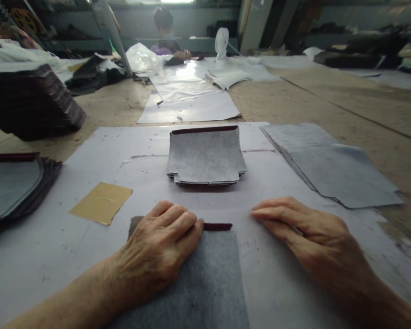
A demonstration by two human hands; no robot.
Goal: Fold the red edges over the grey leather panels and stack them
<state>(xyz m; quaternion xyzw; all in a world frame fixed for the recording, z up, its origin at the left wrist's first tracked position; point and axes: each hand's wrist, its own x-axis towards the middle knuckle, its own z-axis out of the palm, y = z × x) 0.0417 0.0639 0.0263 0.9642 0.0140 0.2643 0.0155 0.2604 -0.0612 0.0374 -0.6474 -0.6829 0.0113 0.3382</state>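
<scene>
My left hand (160,244) lies flat, fingers stretched, on the upper left part of a grey felt-like piece (208,278) with a dark maroon top edge, near the front of the white paper sheet (89,256). My right hand (301,228) rests flat on the paper to the right of that piece, fingers together and pointing left, holding nothing. Beyond both hands sits a small stack of similar grey pieces (205,157) with a maroon far edge.
A tan paper scrap (102,202) lies left of centre. A pile of grey sheets (332,167) is at the right, darker stacks (13,187) (30,100) at the left. White sheets (192,103) lie farther back. A person (166,32) sits at the far end.
</scene>
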